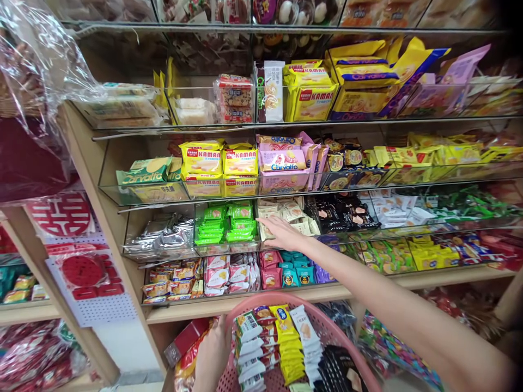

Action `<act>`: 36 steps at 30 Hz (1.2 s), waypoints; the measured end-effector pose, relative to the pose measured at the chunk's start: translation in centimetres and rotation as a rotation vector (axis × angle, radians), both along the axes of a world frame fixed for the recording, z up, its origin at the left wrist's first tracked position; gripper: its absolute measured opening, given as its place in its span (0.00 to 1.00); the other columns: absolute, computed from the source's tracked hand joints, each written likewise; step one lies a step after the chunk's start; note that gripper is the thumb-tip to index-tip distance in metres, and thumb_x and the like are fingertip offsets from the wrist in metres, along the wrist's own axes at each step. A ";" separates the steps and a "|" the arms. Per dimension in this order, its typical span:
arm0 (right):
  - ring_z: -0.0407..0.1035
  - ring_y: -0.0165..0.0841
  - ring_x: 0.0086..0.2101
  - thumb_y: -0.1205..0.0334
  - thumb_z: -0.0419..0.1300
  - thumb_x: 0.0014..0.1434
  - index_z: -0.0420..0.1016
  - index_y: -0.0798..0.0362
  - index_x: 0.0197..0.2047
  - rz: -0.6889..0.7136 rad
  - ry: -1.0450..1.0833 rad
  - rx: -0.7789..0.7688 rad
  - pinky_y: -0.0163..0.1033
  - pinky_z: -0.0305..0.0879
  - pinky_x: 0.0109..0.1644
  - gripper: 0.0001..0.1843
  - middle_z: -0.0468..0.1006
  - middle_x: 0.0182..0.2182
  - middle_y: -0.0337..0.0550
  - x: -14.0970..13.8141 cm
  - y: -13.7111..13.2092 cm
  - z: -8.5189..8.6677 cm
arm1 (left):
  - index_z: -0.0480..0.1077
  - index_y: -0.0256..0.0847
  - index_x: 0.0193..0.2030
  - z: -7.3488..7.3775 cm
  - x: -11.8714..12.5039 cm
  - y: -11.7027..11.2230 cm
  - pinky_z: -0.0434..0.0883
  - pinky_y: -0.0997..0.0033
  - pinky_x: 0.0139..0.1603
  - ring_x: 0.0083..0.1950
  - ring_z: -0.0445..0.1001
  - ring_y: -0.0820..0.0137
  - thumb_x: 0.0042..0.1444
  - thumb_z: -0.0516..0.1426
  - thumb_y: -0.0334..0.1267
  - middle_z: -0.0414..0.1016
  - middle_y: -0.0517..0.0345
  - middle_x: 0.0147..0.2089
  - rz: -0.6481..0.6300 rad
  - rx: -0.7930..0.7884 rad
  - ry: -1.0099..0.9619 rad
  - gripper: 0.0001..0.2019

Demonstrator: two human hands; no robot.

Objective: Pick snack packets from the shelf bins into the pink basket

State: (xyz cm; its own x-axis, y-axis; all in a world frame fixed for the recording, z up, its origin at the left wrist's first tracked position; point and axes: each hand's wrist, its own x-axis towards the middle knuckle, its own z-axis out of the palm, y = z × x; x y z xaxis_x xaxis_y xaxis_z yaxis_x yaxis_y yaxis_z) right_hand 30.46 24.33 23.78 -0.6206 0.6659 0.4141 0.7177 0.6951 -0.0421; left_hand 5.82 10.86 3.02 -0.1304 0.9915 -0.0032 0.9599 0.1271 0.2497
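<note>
Cream packets (289,208), lettering too small to read, long axes variously slanted, lie under the right hand (280,233); its grip is unclear. Left hand (214,348) clamps a pink basket (281,297). Above: yellow "KAMAN" packs (202,158), purple "Carvalfo" packs (281,159).

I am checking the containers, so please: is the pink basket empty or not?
The pink basket is not empty: rows of wrapped packets lie inside it.
</note>
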 end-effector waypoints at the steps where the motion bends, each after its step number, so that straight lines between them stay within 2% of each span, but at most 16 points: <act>1: 0.55 0.47 0.60 0.62 0.62 0.55 0.50 0.57 0.67 0.003 0.004 0.009 0.53 0.52 0.62 0.39 0.64 0.59 0.57 0.0 -0.1 0.1 | 0.57 0.38 0.62 0.0 0.0 0.0 0.70 0.65 0.42 0.49 0.77 0.59 0.63 0.38 0.40 0.75 0.42 0.52 0.001 -0.004 0.005 0.23; 9: 0.58 0.47 0.58 0.62 0.62 0.56 0.51 0.57 0.66 0.025 0.046 0.050 0.52 0.57 0.60 0.38 0.65 0.56 0.58 0.3 -0.4 0.1 | 0.57 0.39 0.62 -0.1 0.0 0.0 0.70 0.65 0.42 0.49 0.77 0.59 0.64 0.40 0.41 0.75 0.42 0.53 0.006 -0.014 0.048 0.23; 15: 0.63 0.45 0.55 0.61 0.58 0.59 0.51 0.50 0.65 0.030 0.109 0.134 0.52 0.62 0.57 0.34 0.65 0.56 0.53 0.7 -0.2 0.1 | 0.57 0.38 0.62 -0.2 0.1 0.1 0.70 0.63 0.41 0.48 0.77 0.58 0.64 0.39 0.40 0.76 0.43 0.52 0.009 -0.013 0.058 0.23; 19: 0.64 0.44 0.55 0.60 0.56 0.60 0.51 0.48 0.65 0.021 0.167 0.157 0.52 0.65 0.56 0.32 0.65 0.56 0.52 1.3 -0.5 0.7 | 0.56 0.37 0.63 0.1 0.2 0.0 0.70 0.63 0.40 0.48 0.77 0.57 0.64 0.38 0.41 0.75 0.42 0.52 0.006 -0.003 0.051 0.24; 23: 0.66 0.43 0.53 0.58 0.56 0.60 0.51 0.46 0.65 0.069 0.329 0.243 0.54 0.66 0.55 0.32 0.67 0.54 0.49 2.0 -2.4 1.9 | 0.57 0.38 0.62 0.1 0.2 -0.1 0.70 0.64 0.39 0.47 0.77 0.57 0.64 0.39 0.42 0.76 0.42 0.51 0.003 0.011 0.043 0.23; 26: 0.65 0.43 0.54 0.56 0.57 0.60 0.50 0.46 0.65 0.154 0.375 0.249 0.54 0.65 0.57 0.33 0.67 0.56 0.49 2.1 -5.3 1.8 | 0.58 0.38 0.61 0.0 0.1 -0.1 0.70 0.64 0.39 0.47 0.78 0.57 0.64 0.40 0.43 0.76 0.42 0.50 0.006 0.018 0.044 0.22; 28: 0.64 0.42 0.55 0.56 0.57 0.61 0.48 0.45 0.66 0.238 0.322 0.184 0.53 0.65 0.58 0.34 0.66 0.58 0.50 1.8 -7.9 0.5 | 0.59 0.38 0.60 0.0 0.1 -0.1 0.70 0.64 0.38 0.46 0.78 0.57 0.64 0.40 0.43 0.77 0.42 0.50 0.003 0.021 0.041 0.22; 30: 0.65 0.41 0.53 0.57 0.57 0.61 0.48 0.47 0.66 0.329 0.203 0.104 0.50 0.67 0.55 0.34 0.67 0.57 0.50 1.4 -10.6 -2.1 | 0.59 0.38 0.60 0.0 0.2 -0.1 0.70 0.63 0.39 0.46 0.78 0.56 0.64 0.40 0.43 0.77 0.42 0.49 -0.003 0.028 0.045 0.22; 33: 0.67 0.38 0.49 0.59 0.57 0.60 0.53 0.53 0.63 0.462 -0.019 0.055 0.44 0.69 0.50 0.30 0.71 0.52 0.50 1.0 -14.1 -8.0 | 0.58 0.38 0.61 -0.1 0.3 -0.1 0.70 0.62 0.39 0.46 0.78 0.55 0.64 0.40 0.43 0.77 0.41 0.49 -0.008 0.036 0.049 0.23; 36: 0.69 0.34 0.40 0.56 0.60 0.58 0.59 0.55 0.58 0.579 -0.228 0.056 0.39 0.68 0.44 0.27 0.74 0.43 0.45 1.2 -16.3 -14.6 | 0.58 0.37 0.61 -0.2 0.3 -0.1 0.70 0.61 0.38 0.46 0.78 0.55 0.64 0.40 0.43 0.75 0.41 0.52 -0.005 0.049 0.048 0.23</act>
